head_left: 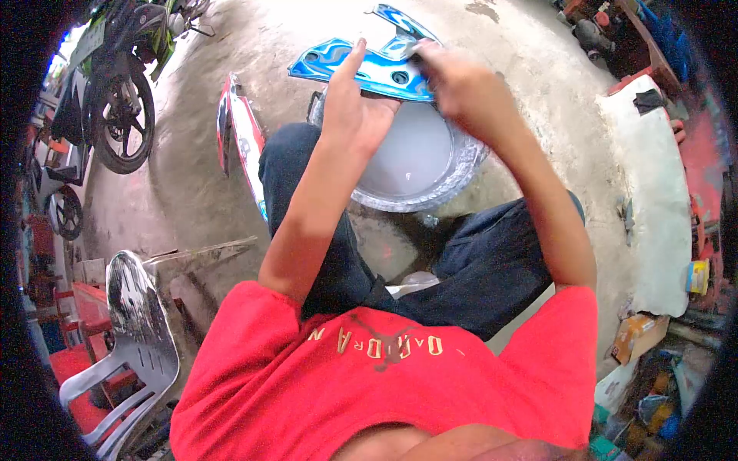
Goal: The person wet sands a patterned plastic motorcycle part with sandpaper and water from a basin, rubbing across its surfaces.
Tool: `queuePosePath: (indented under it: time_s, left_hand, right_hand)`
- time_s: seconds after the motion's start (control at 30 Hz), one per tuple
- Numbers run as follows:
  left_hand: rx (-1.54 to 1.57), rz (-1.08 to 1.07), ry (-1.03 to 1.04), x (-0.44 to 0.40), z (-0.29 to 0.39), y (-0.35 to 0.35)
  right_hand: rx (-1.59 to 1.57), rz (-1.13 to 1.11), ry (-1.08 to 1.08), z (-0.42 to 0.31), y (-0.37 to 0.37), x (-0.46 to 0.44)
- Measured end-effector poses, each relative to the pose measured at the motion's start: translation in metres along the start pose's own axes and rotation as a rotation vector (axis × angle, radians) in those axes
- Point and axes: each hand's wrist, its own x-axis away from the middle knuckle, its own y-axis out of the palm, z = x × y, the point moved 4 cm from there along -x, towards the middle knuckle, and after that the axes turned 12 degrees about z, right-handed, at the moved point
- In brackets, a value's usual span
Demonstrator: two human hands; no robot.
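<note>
My left hand (357,115) grips a glossy blue-and-white motorcycle fairing panel (330,60) from below, its thumb up along the near face. The panel has a round hole near its right end, and a narrow arm of it reaches up behind. My right hand (470,91) is closed at the panel's right side, slightly blurred. A small dark piece shows at its fingertips; its kind is unclear. Below both hands stands a round basin (415,204) with cloudy grey water, between my knees.
A red-and-white panel (246,131) leans on the floor by my left knee. A motorcycle (123,100) is parked at upper left, a worn plastic chair (142,315) at lower left. Along the right lie a pale slab (652,200) and a cardboard box (639,338).
</note>
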Motion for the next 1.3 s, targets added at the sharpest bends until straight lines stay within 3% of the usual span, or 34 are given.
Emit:
queuePosePath:
  time_s: [0.03,0.07,0.2,0.3,0.33,0.4,0.5,0.53,0.6,0.63,0.67,0.73,0.8,0.83,0.93,0.97,1.07,1.13,1.2,1.23,1.27,1.3]
  left_hand:
    - [-0.011,0.072,0.036,0.008,0.002,0.006]
    - [-0.022,0.145,0.068,0.013,0.001,0.008]
    - [-0.038,0.018,0.023,0.004,0.004,0.000]
    - [0.043,-0.010,0.005,0.005,0.007,-0.004]
    - [0.034,0.008,0.012,0.007,0.007,0.001]
    - [0.009,0.052,0.009,0.013,0.004,0.006]
    - [-0.032,0.204,-0.046,0.009,0.006,-0.003]
    - [-0.011,0.122,-0.026,0.007,0.008,-0.002]
    - [0.029,-0.037,-0.003,0.006,0.007,-0.002]
    - [0.017,0.044,0.009,0.008,0.006,0.001]
    - [0.012,0.046,0.007,0.008,0.004,0.001]
    - [-0.009,0.054,-0.001,0.007,0.004,-0.001]
    - [-0.065,0.070,-0.027,0.000,0.009,-0.010]
    - [-0.096,0.085,-0.042,-0.001,0.010,-0.014]
    - [-0.032,0.016,-0.011,0.006,0.009,-0.003]
    - [0.017,0.031,-0.018,0.006,0.007,-0.004]
    - [-0.058,0.031,-0.015,0.010,0.008,0.000]
    - [-0.122,0.055,-0.039,0.000,0.012,-0.012]
    - [-0.165,0.079,-0.022,0.001,0.017,-0.014]
    - [-0.083,0.037,-0.019,0.007,0.013,-0.003]
    - [-0.099,0.055,-0.011,0.009,0.014,-0.003]
    - [-0.115,0.073,-0.004,0.010,0.014,-0.003]
  right_hand:
    - [0.056,-0.135,0.216,0.012,-0.007,-0.007]
    - [0.035,-0.084,0.146,0.010,-0.005,-0.002]
    - [-0.193,0.096,-0.167,-0.036,0.004,0.019]
    - [-0.123,0.076,-0.071,0.001,-0.004,0.002]
    - [-0.035,-0.147,0.203,0.020,-0.007,-0.007]
    - [-0.029,-0.151,0.150,0.023,-0.007,-0.006]
    - [-0.220,0.051,-0.214,-0.029,0.006,0.020]
    - [-0.262,0.051,-0.255,-0.039,0.002,0.019]
    - [-0.219,0.020,-0.160,-0.007,0.003,0.007]
    - [-0.076,-0.006,0.025,0.011,0.002,0.000]
    - [-0.040,-0.206,0.278,0.031,0.001,-0.007]
    - [-0.066,-0.011,-0.038,0.016,0.005,0.002]
    - [-0.319,0.192,-0.285,-0.023,0.012,0.018]
    - [-0.339,0.181,-0.323,-0.040,0.004,0.015]
    - [-0.192,-0.102,0.036,0.010,0.005,-0.004]
    - [-0.048,-0.309,0.212,0.028,0.003,-0.013]
    - [-0.137,-0.097,0.048,0.005,0.009,0.006]
    - [-0.357,0.053,-0.292,-0.038,0.004,0.018]
    - [-0.302,0.015,-0.250,-0.016,0.001,0.012]
    - [-0.079,-0.105,0.011,0.000,-0.005,0.001]
    - [-0.054,-0.189,0.185,0.023,-0.008,-0.005]
    - [-0.025,-0.188,0.201,0.033,-0.008,-0.005]
